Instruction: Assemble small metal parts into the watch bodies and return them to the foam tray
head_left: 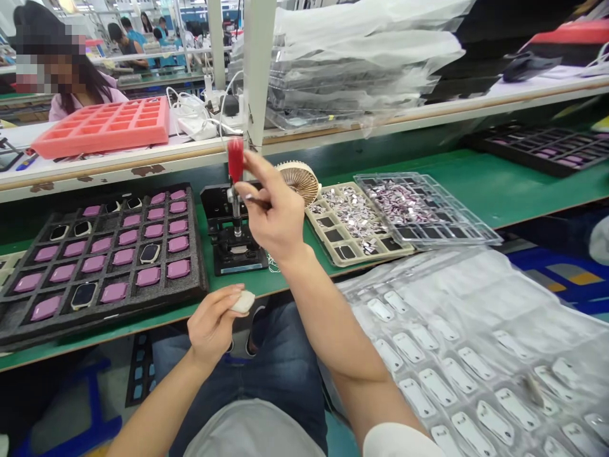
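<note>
My left hand (212,324) pinches a small whitish rounded piece (243,302), its kind unclear, just in front of the bench edge. Above the bench, my right hand (276,212) is closed around a thin dark tool (258,202), mostly hidden by the fingers. The right index finger and thumb are at the red handle (235,160) of a small toggle press (238,247); I cannot tell whether they grip it. At the left lies a black foam tray (197,279) with purple-covered watch cases (148,275) and several bare watch bodies (84,295).
Behind my right hand stands a round beige fan (299,181). To its right are a beige tray (404,252) and a clear tray (476,231) of small shiny pieces. Bagged white parts (436,386) lie at right. A red foam tray (159,124) and a person (85,89) are beyond the shelf.
</note>
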Demonstrator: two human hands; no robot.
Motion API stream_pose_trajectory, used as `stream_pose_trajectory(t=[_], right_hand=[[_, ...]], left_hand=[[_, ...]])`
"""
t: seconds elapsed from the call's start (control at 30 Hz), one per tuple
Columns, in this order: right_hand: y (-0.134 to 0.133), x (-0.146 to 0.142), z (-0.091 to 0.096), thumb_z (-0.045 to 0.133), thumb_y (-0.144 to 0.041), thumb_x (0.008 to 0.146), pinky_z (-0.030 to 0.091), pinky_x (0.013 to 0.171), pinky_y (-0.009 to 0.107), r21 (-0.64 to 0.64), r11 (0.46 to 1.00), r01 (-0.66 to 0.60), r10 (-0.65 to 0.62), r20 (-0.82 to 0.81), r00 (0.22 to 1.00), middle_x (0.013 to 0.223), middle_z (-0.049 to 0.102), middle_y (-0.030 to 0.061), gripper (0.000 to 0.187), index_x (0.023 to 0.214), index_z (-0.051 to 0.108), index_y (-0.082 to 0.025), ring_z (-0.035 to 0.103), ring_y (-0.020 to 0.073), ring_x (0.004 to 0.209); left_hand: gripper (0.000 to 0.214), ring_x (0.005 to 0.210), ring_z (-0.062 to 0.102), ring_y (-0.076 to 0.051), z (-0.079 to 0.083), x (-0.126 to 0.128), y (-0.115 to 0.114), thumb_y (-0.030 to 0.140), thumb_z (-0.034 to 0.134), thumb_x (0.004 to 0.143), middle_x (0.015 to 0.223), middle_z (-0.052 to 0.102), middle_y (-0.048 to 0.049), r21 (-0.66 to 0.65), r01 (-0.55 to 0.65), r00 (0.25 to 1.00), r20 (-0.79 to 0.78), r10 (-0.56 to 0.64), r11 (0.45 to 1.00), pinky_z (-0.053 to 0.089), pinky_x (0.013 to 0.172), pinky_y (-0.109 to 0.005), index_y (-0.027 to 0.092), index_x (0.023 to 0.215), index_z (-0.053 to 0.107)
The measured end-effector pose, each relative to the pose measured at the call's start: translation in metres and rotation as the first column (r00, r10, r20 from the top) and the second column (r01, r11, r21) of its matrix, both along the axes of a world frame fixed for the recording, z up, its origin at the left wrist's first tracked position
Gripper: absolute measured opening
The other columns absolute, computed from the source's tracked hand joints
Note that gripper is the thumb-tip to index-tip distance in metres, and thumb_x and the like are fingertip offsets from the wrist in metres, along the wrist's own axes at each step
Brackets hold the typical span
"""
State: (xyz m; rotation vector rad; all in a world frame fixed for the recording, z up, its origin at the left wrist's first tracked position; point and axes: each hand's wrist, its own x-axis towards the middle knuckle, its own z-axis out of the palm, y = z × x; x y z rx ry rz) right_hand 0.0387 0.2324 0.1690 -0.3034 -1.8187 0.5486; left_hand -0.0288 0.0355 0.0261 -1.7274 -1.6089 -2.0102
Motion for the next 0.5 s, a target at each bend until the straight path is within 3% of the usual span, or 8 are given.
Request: stream_pose_trajectory(t=[0.1, 0.2, 0.27, 0.37, 0.43, 0.5], right_hand=[[-0.007, 0.006, -0.005, 0.054, -0.031, 0.108, 0.062, 0.095, 0.034, -0.018, 0.988, 0.154, -0.155, -0.085, 0.984, 0.111, 0.079, 0.0049, 0.023, 0.115, 0.073, -0.02, 0.076, 0.0187, 0.1], [-0.02, 0.022, -0.055, 0.048, -0.037, 0.111, 0.061, 0.085, 0.032, -0.117, 0.959, 0.257, -0.229, 0.211, 0.95, 0.091, 0.079, 0.0058, 0.032, 0.104, 0.075, -0.019, 0.075, 0.0185, 0.083], [-0.027, 0.031, -0.098, 0.049, -0.033, 0.11, 0.061, 0.086, 0.031, -0.149, 0.953, 0.262, -0.172, 0.446, 0.878, 0.099, 0.081, 0.0071, 0.03, 0.107, 0.076, -0.02, 0.077, 0.0191, 0.089], [-0.025, 0.033, -0.145, 0.058, -0.019, 0.102, 0.059, 0.097, 0.031, -0.146, 0.966, 0.215, -0.086, 0.6, 0.796, 0.126, 0.079, 0.006, 0.025, 0.119, 0.076, -0.022, 0.076, 0.0209, 0.113], [-0.018, 0.025, -0.157, 0.06, -0.015, 0.099, 0.058, 0.099, 0.032, -0.133, 0.971, 0.198, -0.058, 0.676, 0.735, 0.139, 0.073, 0.0055, 0.035, 0.13, 0.072, -0.025, 0.073, 0.0222, 0.121], [-0.008, 0.014, -0.157, 0.063, -0.018, 0.099, 0.058, 0.097, 0.034, -0.111, 0.976, 0.187, -0.044, 0.74, 0.671, 0.139, 0.073, 0.0074, 0.039, 0.137, 0.069, -0.025, 0.073, 0.025, 0.12]], left_hand=[[0.041, 0.106, 0.079, -0.028, 0.008, 0.001, -0.013, 0.004, 0.071, 0.092, 0.119, 0.079, -0.0054, -0.004, -0.02, 1.0, 0.019, 0.02, 1.0, 0.067, 0.089, -0.046, 0.03, 0.124, 0.076], [0.037, 0.105, 0.079, -0.028, 0.008, 0.003, -0.019, 0.007, 0.07, 0.094, 0.118, 0.079, -0.0053, -0.037, -0.038, 0.996, 0.075, 0.041, 0.999, 0.067, 0.089, -0.046, 0.03, 0.122, 0.076], [0.033, 0.107, 0.077, -0.027, 0.001, 0.005, -0.018, 0.012, 0.068, 0.097, 0.118, 0.079, -0.0062, -0.142, -0.059, 0.991, 0.109, 0.074, 0.988, 0.066, 0.09, -0.044, 0.03, 0.124, 0.075], [0.028, 0.107, 0.075, -0.025, -0.016, 0.006, -0.009, 0.019, 0.065, 0.101, 0.115, 0.078, -0.0085, -0.298, -0.097, 0.987, 0.096, 0.131, 0.95, 0.063, 0.095, -0.042, 0.028, 0.125, 0.075], [0.025, 0.108, 0.074, -0.025, -0.028, 0.005, -0.001, 0.022, 0.063, 0.102, 0.114, 0.078, -0.0098, -0.334, -0.121, 0.987, 0.061, 0.149, 0.935, 0.061, 0.099, -0.043, 0.026, 0.122, 0.078], [0.024, 0.109, 0.074, -0.026, -0.039, 0.002, 0.006, 0.023, 0.061, 0.103, 0.114, 0.077, -0.0104, -0.351, -0.144, 0.986, 0.028, 0.164, 0.925, 0.059, 0.102, -0.044, 0.025, 0.119, 0.079]])
